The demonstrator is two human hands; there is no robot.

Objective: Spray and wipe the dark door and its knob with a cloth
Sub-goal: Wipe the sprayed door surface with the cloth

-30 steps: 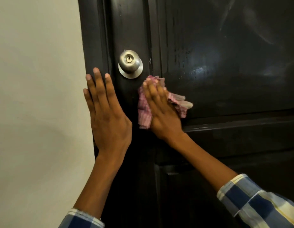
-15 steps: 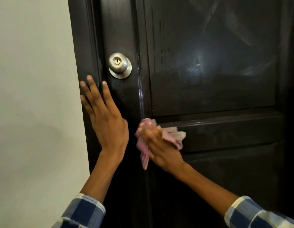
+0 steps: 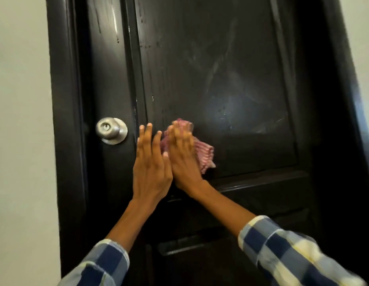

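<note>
Overhead, streaked dark door [image 3: 231,69], pale wall [image 3: 20,141]

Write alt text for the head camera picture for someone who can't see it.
A person's right hand presses a pink striped cloth flat against a dark door, while the left hand rests open on the door beside it. A silver knob sits to the left of both hands, untouched.

**Pale walls on both sides, soft light from behind me**

I'm looking at a plain off-white painted wall [image 3: 20,141] filling the left side, smooth and evenly lit. At the upper right I see a narrow strip of the same pale wall [image 3: 361,38]. A dark glossy door frame [image 3: 64,120] separates them.
</note>
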